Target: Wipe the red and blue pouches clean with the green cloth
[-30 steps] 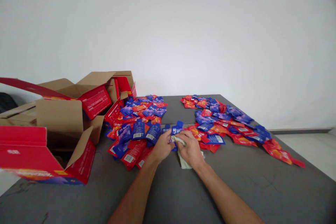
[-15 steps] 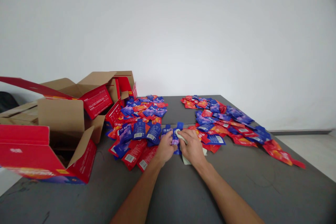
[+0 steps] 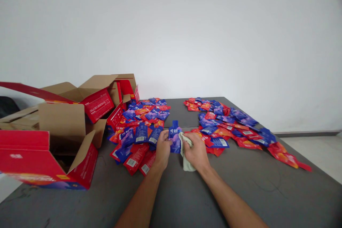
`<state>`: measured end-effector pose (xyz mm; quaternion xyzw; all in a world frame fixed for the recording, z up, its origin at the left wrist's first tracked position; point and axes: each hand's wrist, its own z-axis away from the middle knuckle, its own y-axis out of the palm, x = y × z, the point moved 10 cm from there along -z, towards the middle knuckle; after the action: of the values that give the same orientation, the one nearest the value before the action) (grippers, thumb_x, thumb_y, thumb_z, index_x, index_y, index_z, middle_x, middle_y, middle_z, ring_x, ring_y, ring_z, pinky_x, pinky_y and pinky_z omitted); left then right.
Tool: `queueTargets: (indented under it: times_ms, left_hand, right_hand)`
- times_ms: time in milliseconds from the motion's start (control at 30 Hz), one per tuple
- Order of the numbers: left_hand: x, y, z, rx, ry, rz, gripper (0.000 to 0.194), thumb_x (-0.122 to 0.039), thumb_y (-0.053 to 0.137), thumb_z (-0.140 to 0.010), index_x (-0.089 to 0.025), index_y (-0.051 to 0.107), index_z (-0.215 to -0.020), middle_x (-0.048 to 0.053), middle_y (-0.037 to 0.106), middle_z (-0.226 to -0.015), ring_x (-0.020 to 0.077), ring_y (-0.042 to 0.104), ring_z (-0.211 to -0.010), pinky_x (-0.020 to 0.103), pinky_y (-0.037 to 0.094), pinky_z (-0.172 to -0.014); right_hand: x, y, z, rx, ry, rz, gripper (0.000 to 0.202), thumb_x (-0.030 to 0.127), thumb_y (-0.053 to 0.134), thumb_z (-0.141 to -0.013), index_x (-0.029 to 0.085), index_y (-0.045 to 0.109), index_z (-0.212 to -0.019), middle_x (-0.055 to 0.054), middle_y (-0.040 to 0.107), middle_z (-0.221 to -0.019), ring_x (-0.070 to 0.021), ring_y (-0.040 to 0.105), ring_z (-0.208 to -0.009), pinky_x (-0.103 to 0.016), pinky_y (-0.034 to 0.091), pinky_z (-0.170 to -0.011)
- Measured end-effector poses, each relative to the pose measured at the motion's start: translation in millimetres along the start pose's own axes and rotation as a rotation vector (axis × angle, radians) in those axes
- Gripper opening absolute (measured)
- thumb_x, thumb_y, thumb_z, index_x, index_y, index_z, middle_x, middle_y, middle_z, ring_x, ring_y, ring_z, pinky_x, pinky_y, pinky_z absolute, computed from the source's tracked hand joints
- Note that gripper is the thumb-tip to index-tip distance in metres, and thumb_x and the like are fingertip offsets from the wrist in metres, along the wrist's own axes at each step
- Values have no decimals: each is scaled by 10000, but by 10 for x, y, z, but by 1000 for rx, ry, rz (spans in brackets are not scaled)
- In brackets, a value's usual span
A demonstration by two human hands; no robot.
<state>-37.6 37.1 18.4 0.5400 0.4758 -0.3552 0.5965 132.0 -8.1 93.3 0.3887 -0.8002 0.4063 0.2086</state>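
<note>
Blue pouch (image 3: pixel 175 145), with a narrow tab at its top, white characters and purple artwork on its front, is between the two hands over the middle of the dark grey table (image 3: pixel 184 199), printed side to the camera and tab pointing away. The left hand (image 3: pixel 162 148) is partly closed at the pouch's left edge, its thumb and fingers pinching that side. The right hand (image 3: pixel 197 149) is curled around a bunched pale green cloth (image 3: pixel 188 165), one fold of which lies against the pouch's right edge while the rest hangs down below the fingers. Left of the hands spreads a heap of blue and red pouches (image 3: pixel 141 133), overlapping one another, several with white barcode labels showing; its nearest red ones lie just beside the left forearm. On the right, a second spread of blue and red pouches (image 3: pixel 221 130) runs from the far end of the table along its right side, tailing off toward the near right in a red-and-orange pouch (image 3: pixel 284 157). At far left stands an open red carton (image 3: pixel 26 158), flaps up, with more open red cartons (image 3: pixel 98 105) behind it. A plain white wall (image 3: pixel 171 35) rises beyond the table.
</note>
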Motion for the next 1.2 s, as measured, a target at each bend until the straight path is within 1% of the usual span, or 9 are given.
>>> queueTargets:
  times_ms: [100,200,300,400,533,733,867,1033,1200]
  left_hand:
    - [2,-50,-8,-33,-9,-17,549,-102,603,-611,-233,591,-1145,36,679,-996,151,628,-804,243,436,-665]
    - [17,37,11,26,-12,33,442,-166,651,-674,-220,623,-1111,30,679,-1000,150,636,-840,247,456,-713]
    - [97,194,54,93,-88,242,290,-322,697,-744,-182,656,-995,36,694,-956,168,653,-890,281,485,-820]
    - [196,355,110,139,-222,457,307,-425,694,-775,-156,664,-918,58,708,-896,206,671,-913,331,510,-865]
    - [142,424,134,176,-215,527,300,-395,706,-789,-165,679,-980,56,723,-962,207,677,-951,333,526,-880]
    - [188,519,252,251,-295,445,308,-296,715,-735,-133,712,-996,85,738,-975,253,684,-981,363,532,-885]
    - [146,619,321,344,-296,436,368,-231,640,-709,-122,721,-1051,94,737,-1028,269,672,-1030,368,508,-924]
    - [141,488,236,291,-241,426,373,-220,585,-686,-149,718,-1027,69,731,-1039,249,654,-1045,352,485,-936]
    - [39,190,75,126,-40,105,279,-240,620,-720,-167,731,-966,58,733,-1037,238,623,-1081,341,452,-966]
  right_hand:
    - [-54,-44,-15,-35,51,-33,189,220,564,-860,202,683,-1006,-81,686,-1009,-235,624,-963,-380,499,-898]
    - [23,40,21,11,24,-86,183,244,567,-877,210,677,-1019,-79,694,-1013,-228,639,-961,-366,509,-894]
    - [175,150,81,73,-46,-147,196,233,560,-891,219,683,-1044,-83,698,-1034,-221,642,-985,-360,514,-906]
    - [307,246,137,131,-131,-180,248,204,544,-898,232,692,-1095,-86,687,-1086,-221,628,-1043,-377,505,-950]
    - [266,273,146,127,-156,-128,293,175,539,-893,242,698,-1129,-89,661,-1114,-223,605,-1057,-384,495,-966]
    - [-79,-46,1,-67,-46,56,299,203,527,-901,199,697,-1147,-111,634,-1109,-250,580,-1058,-415,487,-969]
    - [-150,-107,-22,-91,-30,86,314,207,522,-902,210,694,-1165,-108,643,-1109,-251,586,-1050,-413,492,-956]
    - [73,158,82,56,-106,-17,341,162,523,-888,234,682,-1181,-92,656,-1126,-235,595,-1062,-393,487,-973]
    - [267,337,159,228,-150,-10,291,123,529,-855,235,687,-1072,-67,674,-1056,-215,615,-996,-344,501,-923]
